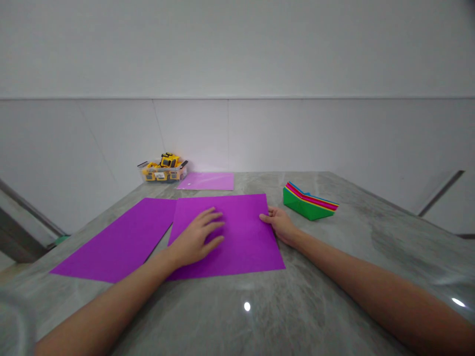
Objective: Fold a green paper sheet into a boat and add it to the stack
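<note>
A purple paper sheet (241,237) lies flat on the grey marble table (297,306) in front of me. My left hand (198,237) rests flat on the sheet's middle, fingers stretched out and slightly spread. My right hand (280,223) touches the sheet's right edge near the far corner, fingers curled at the paper's edge; whether they pinch it is unclear. A second purple sheet (122,240) lies to the left, partly under the first.
A stack of folded coloured paper boats (309,202), green outermost, sits right of my right hand. At the far edge lie a paler purple sheet (208,181) and a clear box with a yellow toy truck (163,169). A white wall stands behind.
</note>
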`<action>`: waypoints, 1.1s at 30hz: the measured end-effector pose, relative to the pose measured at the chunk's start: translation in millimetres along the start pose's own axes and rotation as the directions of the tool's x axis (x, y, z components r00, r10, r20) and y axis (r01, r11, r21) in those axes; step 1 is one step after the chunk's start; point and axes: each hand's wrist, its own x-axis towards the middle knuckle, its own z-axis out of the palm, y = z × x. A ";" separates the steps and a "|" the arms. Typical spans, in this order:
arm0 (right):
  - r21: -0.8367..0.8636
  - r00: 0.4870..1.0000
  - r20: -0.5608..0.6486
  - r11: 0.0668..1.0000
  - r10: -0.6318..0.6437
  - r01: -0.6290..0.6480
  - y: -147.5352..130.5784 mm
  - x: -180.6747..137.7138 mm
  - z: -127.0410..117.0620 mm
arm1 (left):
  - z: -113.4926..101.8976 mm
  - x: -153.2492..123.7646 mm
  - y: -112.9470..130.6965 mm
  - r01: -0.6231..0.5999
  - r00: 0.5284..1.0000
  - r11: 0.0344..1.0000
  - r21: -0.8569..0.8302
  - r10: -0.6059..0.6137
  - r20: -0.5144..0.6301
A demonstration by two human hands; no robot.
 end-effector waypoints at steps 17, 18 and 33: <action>-0.011 0.960 -0.257 0.994 -0.110 0.111 -1.9 4.0 -10.7 | -27.3 1.7 -52.1 0.348 0.591 0.034 -0.937 -0.784 0.191; -0.014 0.961 -0.253 0.994 -0.111 0.112 -2.3 3.5 -10.8 | -27.9 1.7 -50.5 0.349 0.599 0.025 -0.937 -0.775 0.203; -0.169 0.971 -0.170 0.976 -0.167 0.138 0.1 3.0 -12.0 | -20.7 -3.7 -42.5 0.365 0.753 0.113 -0.924 -0.619 0.222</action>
